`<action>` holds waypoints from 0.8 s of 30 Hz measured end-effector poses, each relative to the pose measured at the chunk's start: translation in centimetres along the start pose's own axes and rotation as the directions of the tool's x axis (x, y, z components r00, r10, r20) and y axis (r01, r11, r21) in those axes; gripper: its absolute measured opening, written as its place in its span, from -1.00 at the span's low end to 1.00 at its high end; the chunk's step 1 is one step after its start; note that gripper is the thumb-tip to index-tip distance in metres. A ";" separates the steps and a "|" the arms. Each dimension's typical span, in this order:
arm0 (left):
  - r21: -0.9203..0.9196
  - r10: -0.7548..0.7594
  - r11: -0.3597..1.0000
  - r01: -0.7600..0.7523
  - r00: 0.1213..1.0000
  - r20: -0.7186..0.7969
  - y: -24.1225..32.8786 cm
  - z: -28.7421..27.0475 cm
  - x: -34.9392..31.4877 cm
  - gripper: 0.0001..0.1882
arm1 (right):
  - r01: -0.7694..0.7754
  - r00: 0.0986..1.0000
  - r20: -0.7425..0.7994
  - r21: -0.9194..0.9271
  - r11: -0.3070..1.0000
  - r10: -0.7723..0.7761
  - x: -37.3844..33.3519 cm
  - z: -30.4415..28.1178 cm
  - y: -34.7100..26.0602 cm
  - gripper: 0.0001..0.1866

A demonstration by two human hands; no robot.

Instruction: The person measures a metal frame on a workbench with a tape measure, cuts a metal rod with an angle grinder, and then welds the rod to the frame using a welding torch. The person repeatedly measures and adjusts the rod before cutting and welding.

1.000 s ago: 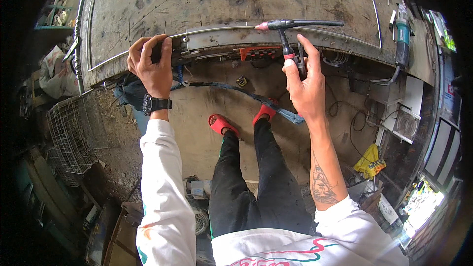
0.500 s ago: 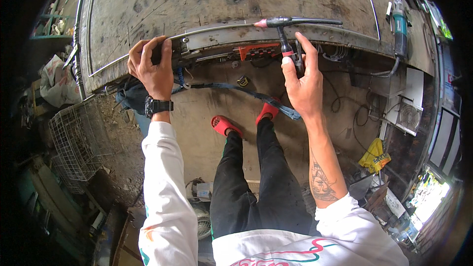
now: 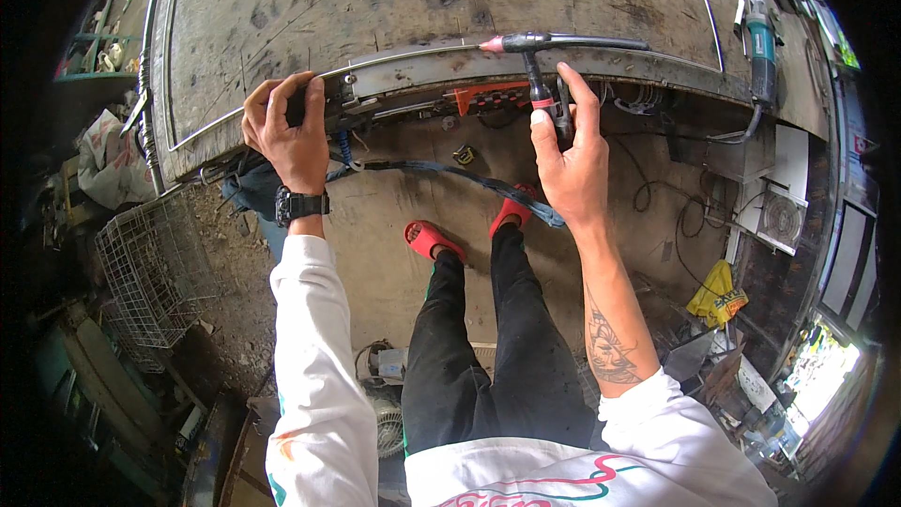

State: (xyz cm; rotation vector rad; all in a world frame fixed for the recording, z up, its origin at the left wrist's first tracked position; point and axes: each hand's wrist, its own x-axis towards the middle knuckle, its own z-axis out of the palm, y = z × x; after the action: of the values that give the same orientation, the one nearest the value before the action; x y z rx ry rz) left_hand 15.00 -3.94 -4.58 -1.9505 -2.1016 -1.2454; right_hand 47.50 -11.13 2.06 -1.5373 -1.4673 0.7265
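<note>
My right hand [image 3: 574, 155] grips the handle of a black TIG welding torch [image 3: 535, 75], thumb and forefinger raised alongside it. The torch's pink nozzle points left, right beside a thin metal rod [image 3: 404, 58] lying along the near edge of the workbench [image 3: 375, 0]. Its long black back cap reaches to the right. At the left end of that edge my left hand [image 3: 289, 127] is closed with curled fingers over the rod. Something dark shows between thumb and fingers, too shaded to name. The rod looks like one side of a large thin rectangular frame on the bench top.
A teal angle grinder [image 3: 762, 52] rests at the bench's right end. Below the edge are an orange tool [image 3: 488, 97] and cables. A blue cloth-wrapped hose [image 3: 469, 174] hangs across. On the floor are a tape measure [image 3: 464, 155], wire cage [image 3: 141, 263] and yellow bag [image 3: 717, 295].
My right hand and the torch have shifted very slightly to the left along the rod. The left hand stays at nearly the same place.
</note>
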 end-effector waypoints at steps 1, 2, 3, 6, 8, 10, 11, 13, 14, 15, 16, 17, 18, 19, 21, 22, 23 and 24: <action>-0.001 -0.005 1.000 0.005 1.000 0.004 0.1 0.0 0.0 -0.81 | -0.013 1.000 0.007 -0.002 1.000 0.013 0.0 0.0 -0.1 -0.39; -0.001 -0.010 1.000 0.010 1.000 0.007 0.1 0.0 0.0 -0.81 | -0.027 1.000 0.015 -0.004 1.000 0.027 0.0 -0.1 -0.4 -0.40; 0.001 -0.010 1.000 0.010 1.000 0.007 0.1 0.0 -0.1 -0.81 | -0.040 0.999 0.022 -0.006 0.999 0.040 0.0 -0.1 -0.5 -0.40; -0.002 -0.011 1.000 0.011 1.000 0.009 0.0 0.0 -0.1 -0.81 | -0.044 0.999 0.020 -0.013 0.999 0.044 0.0 0.0 -0.5 -0.40; -0.012 -0.015 1.000 0.015 1.000 0.017 0.0 0.0 0.0 -0.81 | -0.073 0.997 0.032 0.002 0.997 0.073 -0.1 -0.1 -0.8 -0.40; -0.008 -0.016 1.000 0.016 1.000 0.021 -0.1 0.0 0.0 -0.80 | -0.078 0.996 0.033 0.004 0.997 0.077 -0.1 -0.1 -0.8 -0.40; -0.006 -0.016 1.000 0.016 1.000 0.023 -0.1 0.0 0.0 -0.80 | -0.068 0.997 0.027 -0.001 0.998 0.068 -0.1 -0.1 -0.7 -0.40; -0.016 -0.013 1.000 0.013 1.000 0.019 0.1 0.0 0.0 -0.80 | -0.058 0.998 0.018 -0.008 0.998 0.058 -0.1 -0.1 -0.5 -0.40; -0.020 -0.011 1.000 0.011 1.000 0.017 0.1 0.1 0.0 -0.80 | -0.057 0.998 0.016 -0.009 0.998 0.057 -0.1 -0.1 -0.5 -0.41; -0.020 -0.010 1.000 0.010 1.000 0.026 0.1 0.1 0.0 -0.80 | -0.057 0.998 0.013 -0.010 0.998 0.057 -0.1 -0.2 -0.4 -0.41; -0.021 -0.009 1.000 0.010 0.999 0.035 0.1 0.1 0.0 -0.79 | -0.054 0.999 0.000 -0.013 0.998 0.054 -0.1 -0.1 -0.6 -0.44; -0.018 -0.008 1.000 0.009 0.999 0.042 0.0 0.0 0.0 -0.79 | -0.049 0.999 -0.010 -0.013 0.999 0.049 0.0 0.0 -1.0 -0.47; -0.087 -0.040 0.995 0.039 0.999 -0.009 -0.4 0.4 -0.3 -0.77 | -0.045 0.999 -0.020 -0.013 0.999 0.044 0.0 0.0 -1.2 -0.50; -0.050 0.022 0.999 -0.023 1.000 -0.007 -0.9 0.3 -0.1 -0.74 | -0.066 0.998 -0.016 -0.020 0.998 0.066 -0.2 0.1 -0.9 -0.56; -0.012 0.125 0.992 -0.126 0.991 -0.051 -1.7 0.2 0.2 -0.73 | -0.111 0.994 -0.005 -0.036 0.993 0.111 -0.6 0.3 -0.1 -0.68; 0.010 0.112 0.994 -0.112 0.994 -0.017 -2.0 0.1 0.1 -0.73 | -0.172 0.984 0.037 -0.034 0.985 0.173 -0.6 0.3 -0.2 -0.59; 0.023 0.101 0.995 -0.101 0.995 0.015 -1.5 0.1 0.3 -0.74 | -0.131 0.991 0.008 -0.026 0.991 0.131 -0.5 0.3 -0.5 -0.56; 0.010 0.098 0.995 -0.098 0.995 0.012 -1.0 0.1 0.5 -0.78 | -0.089 0.996 -0.020 -0.019 0.996 0.089 -0.4 0.4 -0.7 -0.52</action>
State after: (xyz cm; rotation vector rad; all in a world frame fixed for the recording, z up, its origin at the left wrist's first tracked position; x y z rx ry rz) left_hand 14.12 -3.35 -4.89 -2.0337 -1.9858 -1.2062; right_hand 46.75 -11.44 2.38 -1.6294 -1.4036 0.7495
